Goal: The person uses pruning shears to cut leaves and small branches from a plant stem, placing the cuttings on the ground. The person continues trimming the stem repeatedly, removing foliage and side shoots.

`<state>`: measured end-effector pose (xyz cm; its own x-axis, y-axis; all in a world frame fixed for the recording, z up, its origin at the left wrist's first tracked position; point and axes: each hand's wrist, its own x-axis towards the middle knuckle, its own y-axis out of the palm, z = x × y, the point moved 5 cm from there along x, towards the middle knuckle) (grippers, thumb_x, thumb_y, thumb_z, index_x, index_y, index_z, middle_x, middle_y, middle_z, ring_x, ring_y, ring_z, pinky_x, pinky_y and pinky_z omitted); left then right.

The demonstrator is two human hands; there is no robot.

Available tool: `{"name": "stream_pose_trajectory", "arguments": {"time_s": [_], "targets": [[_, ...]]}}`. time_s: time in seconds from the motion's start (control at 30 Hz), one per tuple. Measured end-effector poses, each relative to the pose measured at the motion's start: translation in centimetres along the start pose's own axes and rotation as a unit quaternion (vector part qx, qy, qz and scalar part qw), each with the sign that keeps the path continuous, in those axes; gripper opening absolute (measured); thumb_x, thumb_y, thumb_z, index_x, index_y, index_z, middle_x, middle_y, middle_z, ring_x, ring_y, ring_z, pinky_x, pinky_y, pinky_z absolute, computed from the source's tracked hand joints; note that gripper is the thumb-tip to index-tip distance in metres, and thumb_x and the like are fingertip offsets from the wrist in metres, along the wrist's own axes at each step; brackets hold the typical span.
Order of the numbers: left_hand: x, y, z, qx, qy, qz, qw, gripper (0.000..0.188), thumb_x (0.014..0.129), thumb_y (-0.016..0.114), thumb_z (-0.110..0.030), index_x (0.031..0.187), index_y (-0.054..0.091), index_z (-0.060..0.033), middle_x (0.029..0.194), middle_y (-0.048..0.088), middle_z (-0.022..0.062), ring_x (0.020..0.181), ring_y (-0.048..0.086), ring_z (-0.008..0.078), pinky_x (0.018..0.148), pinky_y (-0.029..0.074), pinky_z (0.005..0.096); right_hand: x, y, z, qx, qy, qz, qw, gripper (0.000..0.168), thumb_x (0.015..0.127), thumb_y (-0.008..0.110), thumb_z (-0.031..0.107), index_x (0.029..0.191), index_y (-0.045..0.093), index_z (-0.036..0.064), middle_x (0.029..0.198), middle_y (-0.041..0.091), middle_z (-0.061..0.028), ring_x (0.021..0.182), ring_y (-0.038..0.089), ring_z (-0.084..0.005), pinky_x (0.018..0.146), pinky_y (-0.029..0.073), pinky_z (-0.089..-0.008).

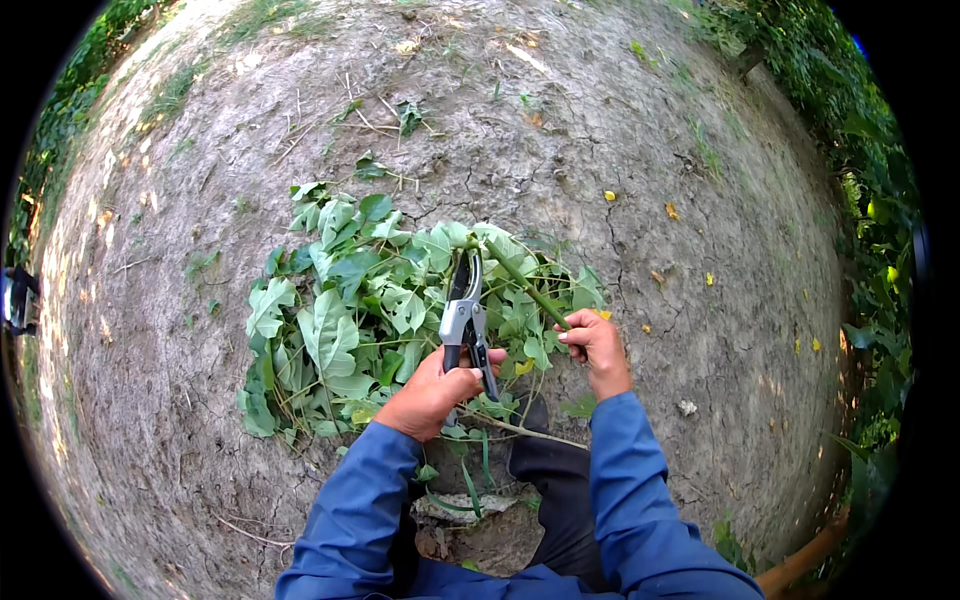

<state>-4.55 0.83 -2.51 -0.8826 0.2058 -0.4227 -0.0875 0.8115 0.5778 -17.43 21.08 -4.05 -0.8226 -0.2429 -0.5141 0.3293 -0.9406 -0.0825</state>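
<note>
My left hand (435,394) is closed around the handles of bypass pruning shears (463,319), whose blades point away from me. Between the fingers and thumb of my right hand (598,349) is the lower end of a thick green stem (529,286). The stem slants up and left to a spot by the tips of the shears; whether the blades touch it, I cannot tell. Under both lies a heap of cut leafy branches (326,337) with broad lobed green leaves. A thin pale twig (525,430) sticks out of the heap towards my right forearm.
Dry, cracked soil (720,247) surrounds the heap, with scattered yellow leaves and loose twigs. Green foliage (877,187) borders the right edge, and a bare branch (806,551) lies at lower right. My dark-trousered leg (559,487) is just below the heap.
</note>
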Motion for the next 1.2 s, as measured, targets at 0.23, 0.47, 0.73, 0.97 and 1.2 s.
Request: {"name": "stream_pose_trajectory", "arguments": {"time_s": [0.23,0.47,0.73,0.97,1.2], "targets": [[0.5,-0.9,0.0,0.373,0.083,-0.134,0.915,0.052,0.079,0.052,-0.006,0.129,0.041,-0.0006,0.101,0.057,0.0128,0.083,0.054,0.0194,0.077,0.045,0.0319,0.2,1.0,-0.7,0.004,0.02,0.02,1.0,0.011,0.075,0.063,0.005,0.085,0.065,0.007,0.066,0.056,0.0037,0.052,0.047,-0.0037,0.046,0.032,-0.0192],[0.6,-1.2,0.0,0.378,0.081,-0.147,0.91,0.049,0.078,0.054,-0.007,0.125,0.041,-0.0003,0.086,0.052,0.0123,0.077,0.052,0.0238,0.073,0.045,0.035,0.4,1.2,-1.2,-0.051,0.002,0.053,0.997,0.011,0.073,0.063,0.003,0.084,0.064,0.005,0.066,0.057,0.0028,0.052,0.048,-0.0044,0.046,0.033,-0.0199],[1.0,-1.6,0.8,0.318,0.042,-0.165,0.933,0.037,0.08,0.054,-0.009,0.116,0.049,0.0008,0.086,0.058,0.0102,0.077,0.056,0.0197,0.071,0.047,0.0338,0.3,1.1,-1.0,-0.118,-0.057,0.033,0.991,0.018,0.072,0.064,0.003,0.09,0.066,0.003,0.069,0.06,0.0002,0.056,0.053,-0.0068,0.049,0.039,-0.0212],[1.6,-2.4,1.1,0.21,0.012,-0.163,0.964,0.023,0.081,0.054,-0.009,0.102,0.054,-0.0011,0.085,0.059,0.0036,0.073,0.051,0.0113,0.067,0.043,0.0276,-0.5,0.9,1.7,-0.094,-0.121,0.011,0.988,0.031,0.07,0.066,0.004,0.1,0.069,0.003,0.094,0.066,-0.0041,0.084,0.062,-0.0122,0.072,0.05,-0.0243],[2.3,-3.0,3.1,0.194,-0.025,-0.181,0.964,0.019,0.082,0.059,-0.013,0.099,0.055,-0.0034,0.073,0.051,-0.0003,0.062,0.045,0.0089,0.055,0.038,0.0272,-0.8,0.9,1.8,-0.129,-0.124,0.02,0.984,0.03,0.072,0.063,0.004,0.102,0.067,0.003,0.098,0.066,-0.0049,0.087,0.061,-0.0125,0.075,0.049,-0.0253]]}}
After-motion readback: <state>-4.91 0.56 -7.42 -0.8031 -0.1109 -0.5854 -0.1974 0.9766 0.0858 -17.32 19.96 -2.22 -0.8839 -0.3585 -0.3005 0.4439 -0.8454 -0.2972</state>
